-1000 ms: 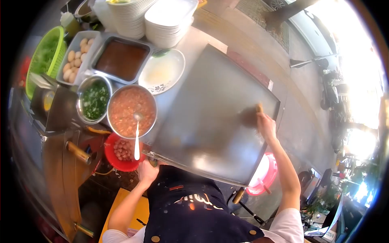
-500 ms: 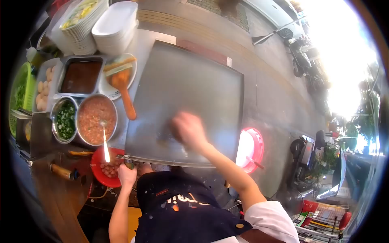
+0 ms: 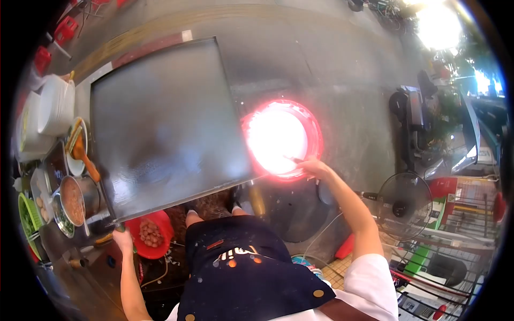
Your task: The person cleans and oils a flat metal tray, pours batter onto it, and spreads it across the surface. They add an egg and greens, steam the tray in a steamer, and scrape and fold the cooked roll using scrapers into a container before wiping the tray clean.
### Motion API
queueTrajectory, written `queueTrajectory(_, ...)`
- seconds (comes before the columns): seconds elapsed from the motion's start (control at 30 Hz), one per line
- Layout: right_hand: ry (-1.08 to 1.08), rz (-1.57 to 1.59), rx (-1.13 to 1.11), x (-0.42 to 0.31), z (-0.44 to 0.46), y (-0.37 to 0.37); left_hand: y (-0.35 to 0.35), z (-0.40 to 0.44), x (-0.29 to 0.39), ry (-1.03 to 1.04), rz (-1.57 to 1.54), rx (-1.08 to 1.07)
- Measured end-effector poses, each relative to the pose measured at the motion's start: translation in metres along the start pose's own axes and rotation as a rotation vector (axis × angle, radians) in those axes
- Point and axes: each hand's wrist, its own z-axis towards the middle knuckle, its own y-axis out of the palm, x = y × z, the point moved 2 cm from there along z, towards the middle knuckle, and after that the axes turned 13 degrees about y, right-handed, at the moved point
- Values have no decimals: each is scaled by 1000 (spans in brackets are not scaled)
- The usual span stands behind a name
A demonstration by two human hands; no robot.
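My right hand [image 3: 313,168] is at the lower right rim of a pink tub [image 3: 316,131], its fingers closed round a handle that reaches into the tub. The tub's inside is glaring white, so its contents cannot be made out. My left hand [image 3: 123,239] is closed round a greenish handle [image 3: 120,228] at the lower left corner of the flat metal griddle [image 3: 171,117]. Nothing lies on the griddle; a few wet streaks show near its front. A brush with an orange handle [image 3: 84,158] rests on a white plate [image 3: 76,165] left of the griddle.
At the left stand a pot of pinkish filling [image 3: 72,200], a bowl of chopped greens [image 3: 63,216], eggs and stacked white trays [image 3: 56,104]. A red bowl of meat pieces [image 3: 155,234] sits below the griddle. A fan [image 3: 405,206] and wire racks stand at the right.
The view has swung to the right. My right hand has moved from the griddle surface to the pink tub. My left hand stays at the griddle corner. The orange-handled brush stays on the plate.
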Motion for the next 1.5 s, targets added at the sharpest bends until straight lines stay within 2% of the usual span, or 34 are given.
queueTrajectory(0.03,211,357,-235,0,11,23,2,2,-3,33,8,16)
queueTrajectory(0.07,145,508,-403,-4,13,40,6,5,-22,62,12,35)
queueTrajectory(0.13,207,604,-480,-2,46,39,13,13,-58,76,52,54)
queueTrajectory(0.17,-94,186,-130,4,34,42,14,19,-76,64,93,45)
queueTrajectory(0.23,-652,-654,611,10,-47,57,15,28,-100,-10,121,14)
queueTrajectory(0.27,-400,-706,525,8,-88,57,16,32,-106,1,101,10)
queueTrajectory(0.33,-344,-723,582,30,-108,55,18,33,-114,10,53,0)
queueTrajectory(0.37,-507,-475,568,54,-98,53,16,35,-118,-45,55,-57)
queueTrajectory(0.4,-664,-221,547,83,-75,50,11,34,-111,34,288,-90)
queueTrajectory(0.47,-325,351,214,77,-120,49,-11,27,-72,194,757,-146)
queueTrajectory(0.5,-282,458,168,78,-137,52,-29,20,-1,61,871,-573)
queueTrajectory(0.53,-236,564,124,84,-149,55,-43,0,88,-27,795,-661)
queueTrajectory(0.57,-231,661,88,89,-160,57,-37,25,58,235,900,-504)
queueTrajectory(0.6,-227,757,54,95,-169,59,-33,44,62,450,922,-368)
queueTrajectory(0.63,-224,850,17,100,-178,61,-29,58,89,574,862,-252)
queueTrajectory(0.67,-220,892,17,105,-187,63,-26,70,132,521,754,-316)
queueTrajectory(0.73,-215,981,22,114,-203,70,-6,127,127,889,451,-239)
queueTrajectory(0.8,-229,1029,34,122,-218,80,12,179,110,1014,709,-131)
queueTrajectory(0.9,-242,1042,65,119,-254,97,19,223,83,814,877,-221)
queueTrajectory(1.0,-258,971,102,111,-289,117,11,207,87,721,873,-378)
queueTrajectory(1.07,-257,947,119,99,-311,135,16,208,63,896,940,-209)
queueTrajectory(1.13,-283,911,117,88,-325,154,13,193,63,871,932,-94)
queueTrajectory(1.2,-305,875,99,72,-332,179,7,188,65,700,895,-91)
queueTrajectory(1.3,-380,750,108,56,-313,221,-1,165,81,752,612,-14)
queueTrajectory(1.4,-432,563,267,47,-296,246,-21,107,116,867,292,90)
queueTrajectory(1.5,-434,567,264,48,-295,240,-33,56,97,855,104,143)
